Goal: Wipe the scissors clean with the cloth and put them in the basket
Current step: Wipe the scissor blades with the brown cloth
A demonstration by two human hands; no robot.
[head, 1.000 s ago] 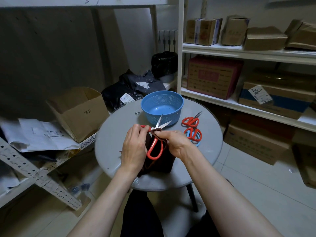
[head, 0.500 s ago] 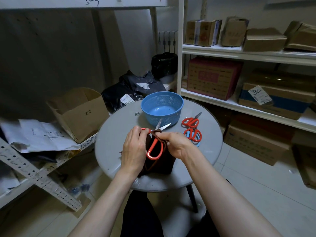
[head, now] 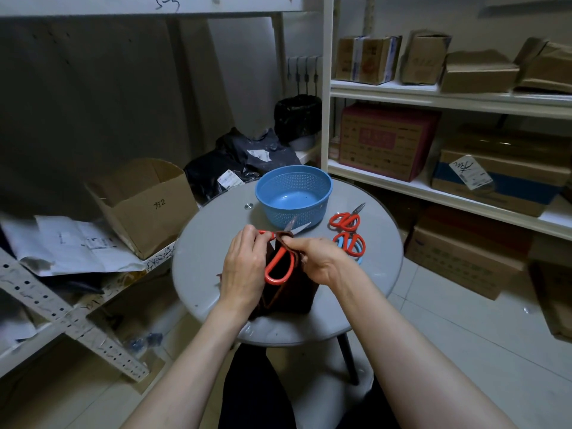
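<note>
I take the scene from the big things down. White metal shelving [head: 433, 100] loaded with brown cardboard boxes [head: 387, 140] fills the right and back of my feed. In front of the person stands the round grey table [head: 210, 252], where all the work is.

At its far edge sits the blue perforated plastic basket [head: 294, 184]. I see only its blue floor and no scissors in it, so I judge that nothing has been finished and delivered yet.

Nearer the person, a dark brown cloth [head: 294, 294] hangs bunched between the hands, its lower part down on the table.

The left hand [head: 244, 267] has its fingers curled round one orange-red handle loop of the steel-bladed scissors [head: 281, 248], holding them above the table just short of the basket. The other loop hangs free over the cloth, and the blades are parted, tips pointing at the basket wall.

The right hand [head: 318, 258] pinches a fold of the cloth round the base of the blades, close to the pivot.

By my reading this is mid-wipe on the first pair. The blade tips are bare of cloth and have yet to be covered, and then comes the short carry into the basket.

To the right lie the farther spare pair [head: 345, 220] and the nearer spare pair [head: 349, 245], both red-handled and apart from the hands. Something pale blue shows under the nearer one, and I cannot tell what it is. Both pairs are probably waiting their turn.
</note>
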